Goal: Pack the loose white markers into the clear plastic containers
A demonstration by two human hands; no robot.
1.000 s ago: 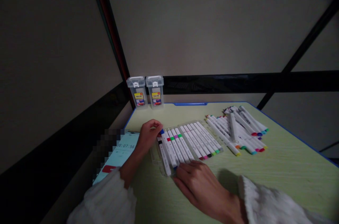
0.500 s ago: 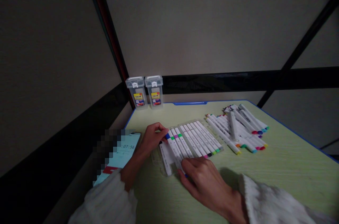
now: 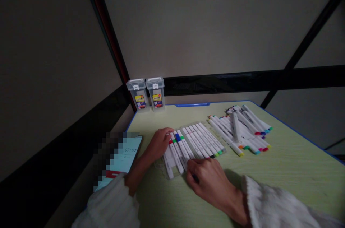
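A row of white markers point(image 3: 201, 141) with coloured caps lies in a clear tray point(image 3: 161, 165) on the pale green table point(image 3: 291, 170). My left hand point(image 3: 159, 143) rests at the row's far left end, fingers stretched over the marker tops, holding nothing. My right hand point(image 3: 208, 181) is closed on the near end of a blue-capped marker point(image 3: 178, 137), which lies slanted across the row. The blue cap sits just right of my left fingertips.
A loose pile of markers point(image 3: 244, 131) lies at the right rear of the table. Two clear lidded boxes point(image 3: 147, 93) stand at the back left corner. A phone point(image 3: 125, 156) showing a timer lies by the left edge.
The blue-capped marker has moved right from the left end of the row. My left fingers have let go of its cap and flattened. My right hand has slid right with its near end.
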